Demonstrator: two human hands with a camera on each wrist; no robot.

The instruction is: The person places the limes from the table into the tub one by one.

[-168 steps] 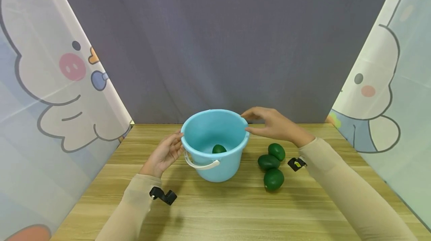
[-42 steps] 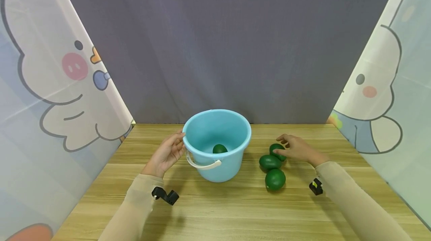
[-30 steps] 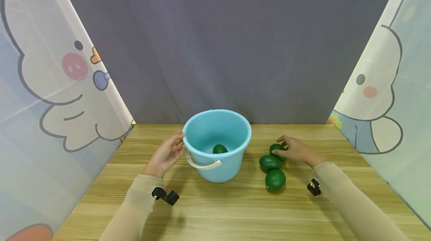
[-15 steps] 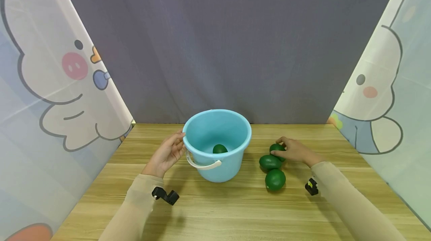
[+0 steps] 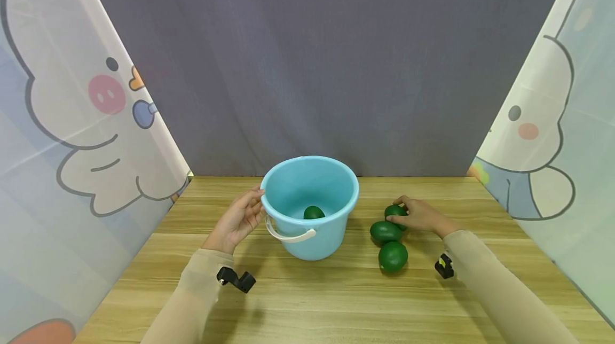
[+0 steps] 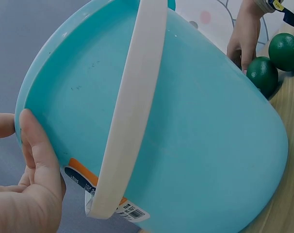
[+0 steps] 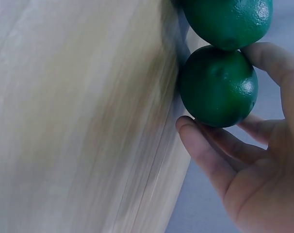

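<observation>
A light blue bucket (image 5: 312, 240) with a white handle (image 5: 290, 236) stands mid-table, one dark green oval fruit (image 5: 314, 212) lying inside. At its left rim is my left hand (image 5: 238, 219); in the left wrist view, thumb and fingers pinch the rim. Right of the bucket, my right hand (image 5: 419, 216) holds the rearmost of three more green fruits, the far fruit (image 7: 219, 86), thumb on one side and fingers on the other. Against it lies the middle fruit (image 5: 386, 232), with the front fruit (image 5: 393, 256) nearest me.
The wooden table (image 5: 317, 301) ends at a grey curtain (image 5: 317, 66) behind the bucket. Cartoon-printed cloths hang at left and right. Each sleeve carries a black mount (image 5: 236, 279) at the wrist.
My right hand has left the bucket's right rim for the rearmost fruit, and its fingers have drawn in around it. My left hand stays at the rim.
</observation>
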